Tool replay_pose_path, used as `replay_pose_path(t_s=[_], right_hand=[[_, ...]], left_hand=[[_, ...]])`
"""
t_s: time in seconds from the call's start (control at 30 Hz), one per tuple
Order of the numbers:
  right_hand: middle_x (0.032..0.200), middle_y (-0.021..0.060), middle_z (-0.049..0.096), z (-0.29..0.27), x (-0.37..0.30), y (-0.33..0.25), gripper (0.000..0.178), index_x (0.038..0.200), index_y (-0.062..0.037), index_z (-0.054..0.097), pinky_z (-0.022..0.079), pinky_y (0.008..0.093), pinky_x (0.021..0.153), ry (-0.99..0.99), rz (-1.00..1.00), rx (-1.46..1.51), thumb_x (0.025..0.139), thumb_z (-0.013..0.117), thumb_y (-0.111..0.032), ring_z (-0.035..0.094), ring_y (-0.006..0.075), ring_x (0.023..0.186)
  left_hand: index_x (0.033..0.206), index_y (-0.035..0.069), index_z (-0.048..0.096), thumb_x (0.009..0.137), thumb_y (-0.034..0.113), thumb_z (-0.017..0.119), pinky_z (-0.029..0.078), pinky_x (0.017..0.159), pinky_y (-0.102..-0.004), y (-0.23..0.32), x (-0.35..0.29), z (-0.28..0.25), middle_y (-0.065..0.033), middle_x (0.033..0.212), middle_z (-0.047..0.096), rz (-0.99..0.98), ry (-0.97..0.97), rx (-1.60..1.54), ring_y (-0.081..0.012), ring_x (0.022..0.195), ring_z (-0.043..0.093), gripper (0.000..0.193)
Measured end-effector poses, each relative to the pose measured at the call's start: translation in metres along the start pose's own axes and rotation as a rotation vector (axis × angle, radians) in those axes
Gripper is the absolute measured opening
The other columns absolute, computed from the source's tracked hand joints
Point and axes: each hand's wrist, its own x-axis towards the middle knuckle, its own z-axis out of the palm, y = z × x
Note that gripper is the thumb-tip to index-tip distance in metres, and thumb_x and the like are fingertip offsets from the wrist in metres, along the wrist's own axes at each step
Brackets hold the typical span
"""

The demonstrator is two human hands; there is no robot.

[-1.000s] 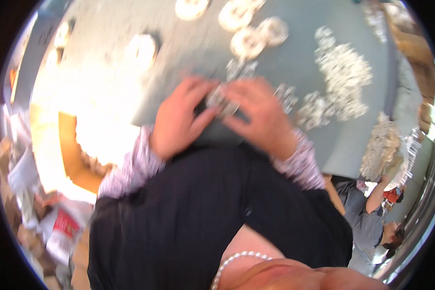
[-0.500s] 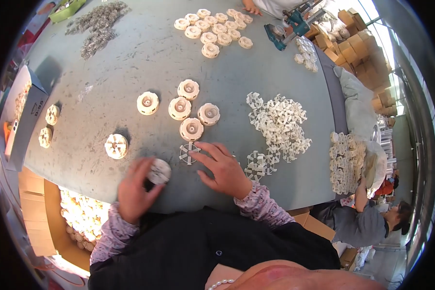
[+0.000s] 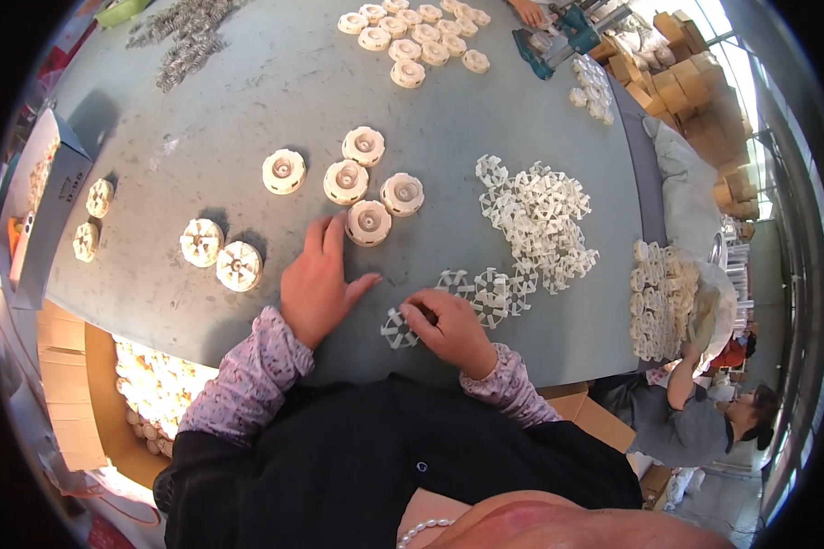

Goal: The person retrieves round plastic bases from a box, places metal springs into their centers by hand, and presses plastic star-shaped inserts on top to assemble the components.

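My left hand (image 3: 313, 285) is open, thumb apart. Its fingertips reach the edge of a cream round plastic housing (image 3: 368, 223), the nearest of a small cluster with recessed centres. My right hand (image 3: 450, 331) pinches a white spoked plastic ring (image 3: 398, 329) near the table's front edge. Behind that hand lie loose spoked rings (image 3: 491, 297), which run into a larger heap of the same rings (image 3: 545, 224). Left of my left hand, two housings with spoked tops (image 3: 239, 266) sit side by side. A single housing (image 3: 284, 171) stands behind them.
Metal springs (image 3: 192, 41) and more housings (image 3: 407, 73) lie at the far side, by a green hand press (image 3: 558, 41) and another person's hand (image 3: 527, 11). A grey box (image 3: 55, 215) stands at left; a carton of parts (image 3: 87, 403) sits below the table edge.
The housing from my left hand now rests beside the other spoked-top one. That hand has moved right and away from me, to the cluster. My right hand has come nearer, pinching a spoked ring.
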Motion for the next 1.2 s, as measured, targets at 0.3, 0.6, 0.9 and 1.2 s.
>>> replay_pose_path(t_s=[0.3, 0.6, 0.9, 1.2], right_hand=[[0.138, 0.0145, 0.06, -0.03, -0.001, -0.004, 0.065, 0.147, -0.0106, 0.062, 0.059, 0.0439, 0.097, -0.231, -0.204, -0.162, 0.088, 0.086, -0.023, 0.068, 0.0345, 0.117], [0.131, 0.007, 0.066, -0.037, -0.006, 0.007, 0.06, 0.137, -0.0114, 0.07, 0.061, 0.036, 0.078, -0.215, -0.152, -0.119, 0.081, 0.092, -0.014, 0.072, 0.025, 0.091], [0.131, 0.0088, 0.072, -0.011, 0.04, -0.024, 0.054, 0.132, -0.005, 0.076, 0.057, 0.0259, 0.069, 0.008, -0.317, 0.023, 0.081, 0.094, -0.01, 0.067, 0.0133, 0.085], [0.135, 0.0104, 0.07, 0.021, 0.049, -0.015, 0.052, 0.135, -0.0042, 0.074, 0.063, 0.0321, 0.079, -0.047, -0.275, -0.031, 0.086, 0.09, -0.012, 0.075, 0.0226, 0.1]], left_hand=[[0.142, 0.004, 0.056, 0.085, 0.028, 0.089, 0.063, 0.074, -0.0462, -0.007, 0.031, 0.028, -0.0165, 0.132, 0.063, 0.103, 0.162, -0.021, -0.0398, 0.096, 0.075, 0.07], [0.14, 0.007, 0.061, 0.081, 0.02, 0.09, 0.062, 0.084, -0.0451, -0.011, -0.006, 0.001, -0.0128, 0.135, 0.062, 0.083, -0.077, -0.123, -0.0365, 0.103, 0.073, 0.067], [0.147, 0.006, 0.062, 0.087, 0.029, 0.089, 0.06, 0.09, -0.0432, -0.014, -0.034, -0.025, -0.0159, 0.141, 0.062, 0.024, -0.109, -0.308, -0.036, 0.108, 0.071, 0.07], [0.145, 0.011, 0.067, 0.094, 0.022, 0.082, 0.059, 0.089, -0.0413, -0.017, -0.035, -0.012, -0.0134, 0.138, 0.066, 0.005, -0.052, -0.334, -0.0353, 0.109, 0.072, 0.055]])
